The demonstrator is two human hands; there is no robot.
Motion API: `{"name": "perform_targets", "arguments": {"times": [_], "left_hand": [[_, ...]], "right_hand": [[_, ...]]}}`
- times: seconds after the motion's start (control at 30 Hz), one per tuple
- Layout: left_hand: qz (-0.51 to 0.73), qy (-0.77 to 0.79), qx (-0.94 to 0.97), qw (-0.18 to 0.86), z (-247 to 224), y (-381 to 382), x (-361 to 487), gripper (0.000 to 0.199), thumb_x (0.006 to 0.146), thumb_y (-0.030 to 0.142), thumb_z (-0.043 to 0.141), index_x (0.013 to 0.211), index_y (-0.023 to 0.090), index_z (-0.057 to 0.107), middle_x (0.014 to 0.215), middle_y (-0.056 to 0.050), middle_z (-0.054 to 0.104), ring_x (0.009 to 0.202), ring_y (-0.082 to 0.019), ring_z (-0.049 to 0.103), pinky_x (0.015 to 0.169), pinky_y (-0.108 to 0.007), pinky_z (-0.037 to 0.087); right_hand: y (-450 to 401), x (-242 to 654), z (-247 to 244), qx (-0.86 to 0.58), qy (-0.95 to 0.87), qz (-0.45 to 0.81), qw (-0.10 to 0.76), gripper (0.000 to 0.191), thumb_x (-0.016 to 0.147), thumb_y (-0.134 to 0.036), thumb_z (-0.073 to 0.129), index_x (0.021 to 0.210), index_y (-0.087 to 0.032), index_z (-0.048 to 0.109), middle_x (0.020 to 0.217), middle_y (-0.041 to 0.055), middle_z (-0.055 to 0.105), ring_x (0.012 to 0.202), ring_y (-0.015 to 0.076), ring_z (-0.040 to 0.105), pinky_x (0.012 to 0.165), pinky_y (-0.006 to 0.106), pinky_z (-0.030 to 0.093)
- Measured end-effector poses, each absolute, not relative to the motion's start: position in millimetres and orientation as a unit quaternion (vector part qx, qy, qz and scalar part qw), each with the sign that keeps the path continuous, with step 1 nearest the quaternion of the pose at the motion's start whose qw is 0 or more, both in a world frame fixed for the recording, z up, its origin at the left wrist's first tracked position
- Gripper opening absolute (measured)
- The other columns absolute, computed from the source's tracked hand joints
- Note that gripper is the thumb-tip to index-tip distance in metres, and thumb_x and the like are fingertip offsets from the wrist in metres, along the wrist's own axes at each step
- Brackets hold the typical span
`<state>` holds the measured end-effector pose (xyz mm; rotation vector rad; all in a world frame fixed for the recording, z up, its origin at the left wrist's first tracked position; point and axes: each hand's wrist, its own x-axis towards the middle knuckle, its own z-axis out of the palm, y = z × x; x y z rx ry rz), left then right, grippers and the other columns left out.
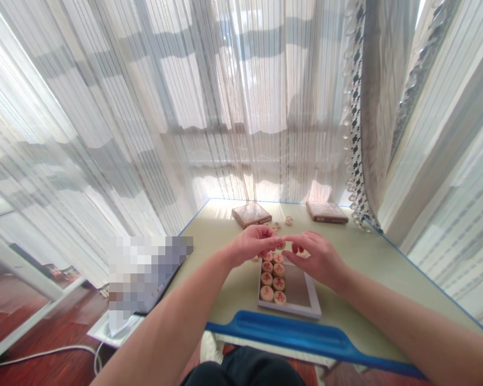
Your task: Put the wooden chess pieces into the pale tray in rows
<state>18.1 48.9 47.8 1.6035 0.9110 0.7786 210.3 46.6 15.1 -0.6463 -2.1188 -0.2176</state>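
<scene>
My left hand (257,242) pinches a round wooden Chinese chess piece (280,244) by its left side, above the far end of a shallow white box (313,296). My right hand (316,254) is just right of that piece, thumb and index finger apart; the index fingertip is at the piece's edge, and whether it touches I cannot tell. Inside the box, pieces with red characters (279,283) lie face up in two columns along the left side. The box's right part shows its bare brown bottom. My hands partly hide the box's far end.
Loose pieces (288,220) lie at the far side of the pale green table (370,284). Two flat brown boxes (327,211) (251,213) rest near the curtain (225,107). A blue tray edge (290,329) runs along the near side. A blurred-out object (153,279) stands at left.
</scene>
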Motion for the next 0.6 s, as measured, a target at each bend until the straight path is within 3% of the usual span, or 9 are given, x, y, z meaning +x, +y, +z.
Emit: {"name": "perform_targets", "arguments": {"times": [0.27, 0.6], "left_hand": [[0.313, 0.396, 0.687, 0.522, 53.9, 45.2, 18.1, 0.037, 0.063, 0.048, 0.065, 0.068, 0.013, 0.052, 0.054, 0.003, 0.048, 0.042, -0.003, 0.037, 0.039, -0.018, 0.026], [0.325, 0.387, 0.686, 0.523, 52.8, 45.5, 21.3, 0.028, 0.068, 0.039, 0.062, 0.078, 0.013, 0.057, 0.054, 0.003, 0.05, 0.043, -0.004, 0.041, 0.04, -0.018, 0.029]], "right_hand": [[47.2, 214.2, 14.1, -0.256, -0.865, -0.068, 0.426, 0.027, 0.078, -0.032, 0.059, 0.102, -0.02, 0.057, 0.065, -0.0012, 0.061, 0.058, 0.0113, 0.055, 0.063, 0.027, 0.043], [41.9, 218.1, 17.0, -0.306, -0.847, -0.07, 0.428, 0.022, 0.075, -0.034, 0.059, 0.091, -0.019, 0.062, 0.055, -0.0027, 0.059, 0.048, 0.0091, 0.052, 0.052, 0.022, 0.04]]}}
